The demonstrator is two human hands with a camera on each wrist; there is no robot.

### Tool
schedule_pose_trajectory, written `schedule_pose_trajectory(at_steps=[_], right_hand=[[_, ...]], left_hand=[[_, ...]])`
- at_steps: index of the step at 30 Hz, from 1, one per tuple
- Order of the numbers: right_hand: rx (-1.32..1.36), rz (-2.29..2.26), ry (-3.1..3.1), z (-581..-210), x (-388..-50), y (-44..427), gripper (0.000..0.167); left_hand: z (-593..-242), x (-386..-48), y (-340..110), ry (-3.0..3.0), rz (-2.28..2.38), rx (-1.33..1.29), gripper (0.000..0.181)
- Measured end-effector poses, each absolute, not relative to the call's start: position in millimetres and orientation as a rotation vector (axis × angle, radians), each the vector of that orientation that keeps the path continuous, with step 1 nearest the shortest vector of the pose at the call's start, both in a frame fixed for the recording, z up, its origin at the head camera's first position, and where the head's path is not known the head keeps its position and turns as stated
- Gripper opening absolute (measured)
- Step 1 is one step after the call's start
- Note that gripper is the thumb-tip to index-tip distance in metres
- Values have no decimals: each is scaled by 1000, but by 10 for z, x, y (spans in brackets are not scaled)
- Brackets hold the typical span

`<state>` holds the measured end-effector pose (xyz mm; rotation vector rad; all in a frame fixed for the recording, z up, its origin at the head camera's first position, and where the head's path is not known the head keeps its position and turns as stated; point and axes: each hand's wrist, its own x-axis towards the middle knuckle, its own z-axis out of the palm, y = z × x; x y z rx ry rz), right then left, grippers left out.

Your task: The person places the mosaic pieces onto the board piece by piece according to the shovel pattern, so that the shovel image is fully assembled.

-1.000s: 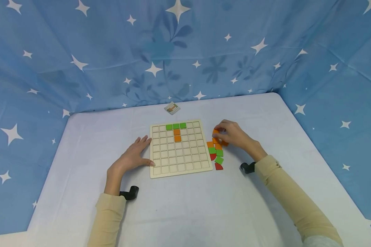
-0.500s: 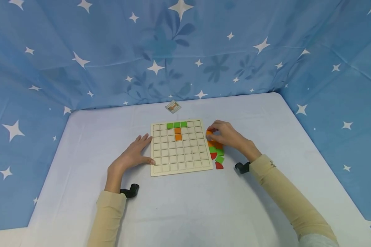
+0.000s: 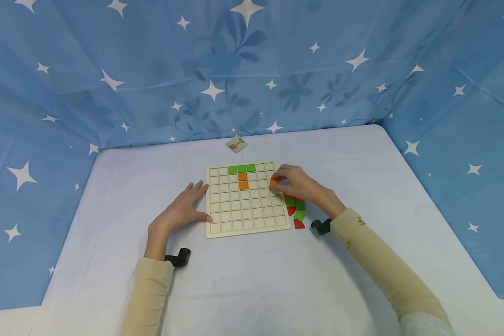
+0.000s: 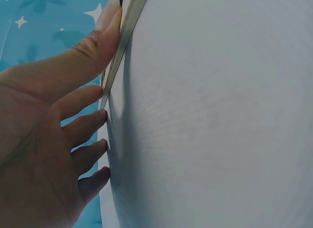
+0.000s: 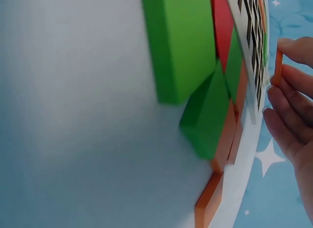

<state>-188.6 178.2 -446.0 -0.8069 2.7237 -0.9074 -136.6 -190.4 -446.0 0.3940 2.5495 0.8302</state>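
A pale wooden grid board (image 3: pixel 248 200) lies on the table. Along its far row sit green square tiles (image 3: pixel 241 168), with orange square tiles (image 3: pixel 243 181) in a column below the middle one. My left hand (image 3: pixel 180 210) rests at the board's left edge, fingers spread and thumb on its rim; the left wrist view shows the thumb and fingertips against that edge. Between thumb and fingers my right hand (image 3: pixel 298 183) pinches an orange square tile (image 5: pixel 278 66), held above the board's right side. In the right wrist view that tile is seen edge-on.
Loose green tiles (image 3: pixel 299 215) and red quarter-round pieces (image 3: pixel 299 224) lie right of the board, with orange ones partly hidden under my right hand. A small patterned card (image 3: pixel 237 144) lies beyond the board. A blue starred curtain (image 3: pixel 151 84) surrounds the table's far side.
My right hand has picked up an orange tile from the loose pieces and moved left with it over the board's right edge. My left hand stays at the board's left edge.
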Motion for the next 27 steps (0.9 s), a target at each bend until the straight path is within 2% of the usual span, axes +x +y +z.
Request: schedule_pose_trajectory(at_steps=[9,27], right_hand=[[-927,-888,2694,-4441,-1873,1636,23],[-1058,-885,2659,-4463,-1872,1334,27]], left_hand=[[-4460,-1377,-1901,2547,825,381,107],[-4452,-1370,-1909,2551,830,382,107]])
